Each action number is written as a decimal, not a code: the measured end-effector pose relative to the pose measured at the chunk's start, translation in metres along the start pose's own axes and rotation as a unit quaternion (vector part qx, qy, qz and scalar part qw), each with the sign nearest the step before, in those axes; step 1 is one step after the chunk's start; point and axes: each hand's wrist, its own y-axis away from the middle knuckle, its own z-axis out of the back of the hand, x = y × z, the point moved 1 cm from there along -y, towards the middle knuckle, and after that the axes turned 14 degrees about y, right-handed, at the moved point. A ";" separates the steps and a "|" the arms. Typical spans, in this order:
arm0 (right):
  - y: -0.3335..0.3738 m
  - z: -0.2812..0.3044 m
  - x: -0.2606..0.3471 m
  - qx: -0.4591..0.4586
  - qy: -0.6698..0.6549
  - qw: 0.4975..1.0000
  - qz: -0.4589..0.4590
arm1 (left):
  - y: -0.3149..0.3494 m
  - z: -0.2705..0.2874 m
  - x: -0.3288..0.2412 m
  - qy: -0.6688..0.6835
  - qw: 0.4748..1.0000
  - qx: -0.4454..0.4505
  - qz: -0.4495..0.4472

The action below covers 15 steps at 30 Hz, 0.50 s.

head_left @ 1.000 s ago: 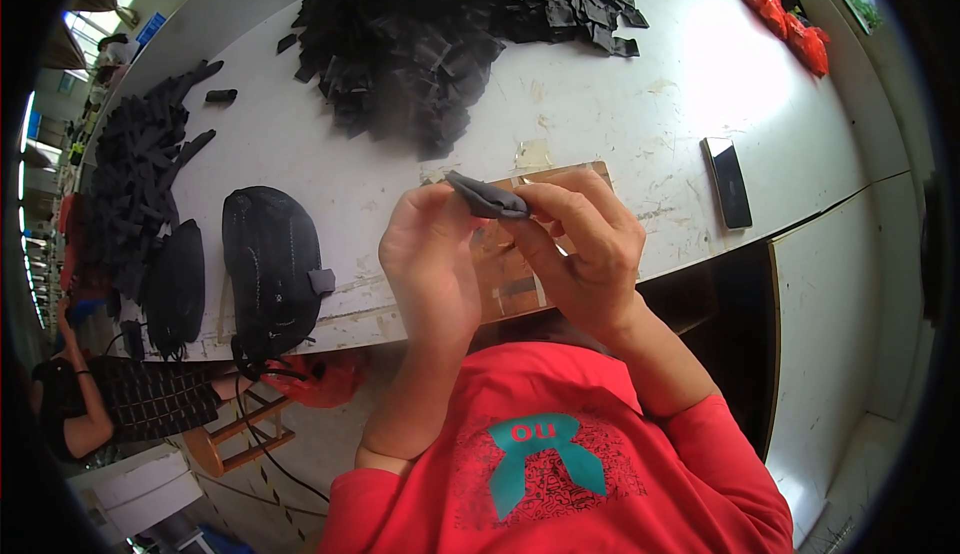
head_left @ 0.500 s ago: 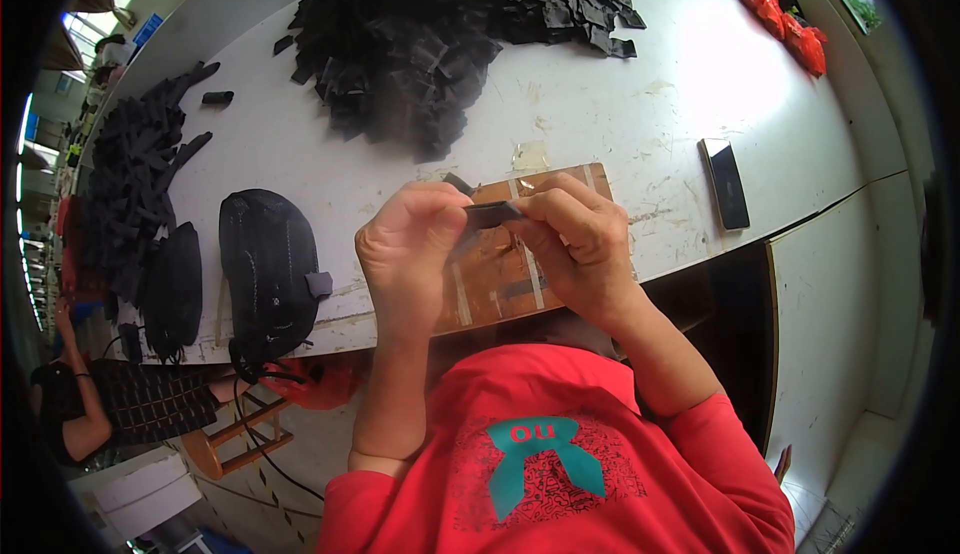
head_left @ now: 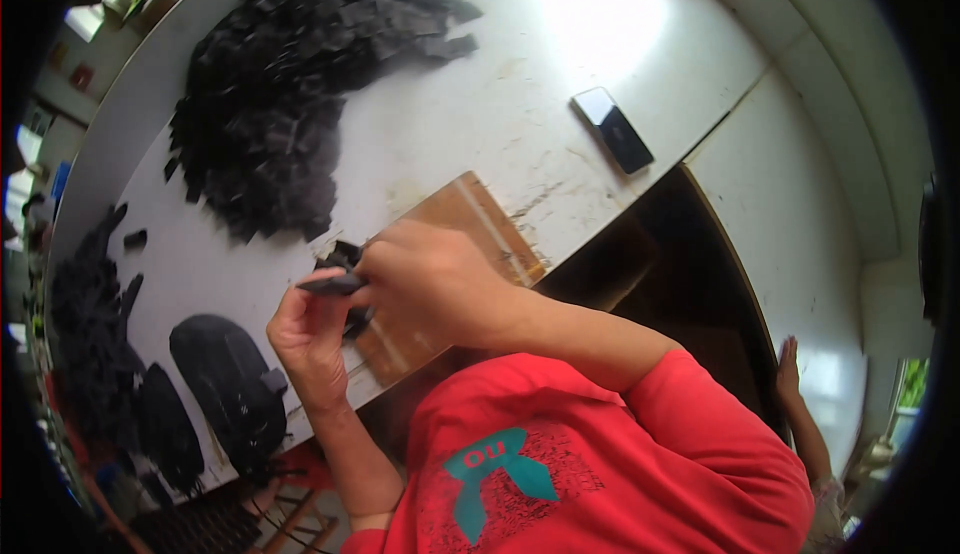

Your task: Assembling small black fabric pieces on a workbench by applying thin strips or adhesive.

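A small folded piece of black fabric is pinched between both my hands above the left part of a brown board. My left hand grips its near left side, thumb and fingers closed. With its back turned up, my right hand holds the right end, and its fingertips are partly hidden. More black fabric shows just behind and below the fingers; whether it belongs to the same piece I cannot tell. Strips of clear tape cross the brown board, which lies at the table's near edge.
A large heap of black fabric pieces covers the far left of the white table. Black strips pile up further left, near two black pouches. A phone lies on the right. Another person's hand shows at the far right.
The view has turned, so the table's things appear shifted and tilted. Both hands have moved toward the board's left side, still pinching the fabric. My right hand has rolled over, back up.
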 end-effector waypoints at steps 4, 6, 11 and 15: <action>0.003 0.001 0.004 -0.034 0.049 0.998 -0.023 | -0.001 0.003 0.016 0.022 1.000 -0.010 -0.003; 0.003 -0.004 0.007 -0.066 0.065 0.996 -0.004 | 0.000 0.000 0.013 0.048 0.999 -0.007 0.005; 0.003 -0.018 0.000 -0.127 0.025 0.991 -0.010 | -0.002 0.011 0.024 0.315 0.934 0.029 0.165; 0.006 -0.017 0.001 -0.132 0.011 0.991 -0.007 | 0.005 0.000 0.022 0.430 0.873 -0.118 0.198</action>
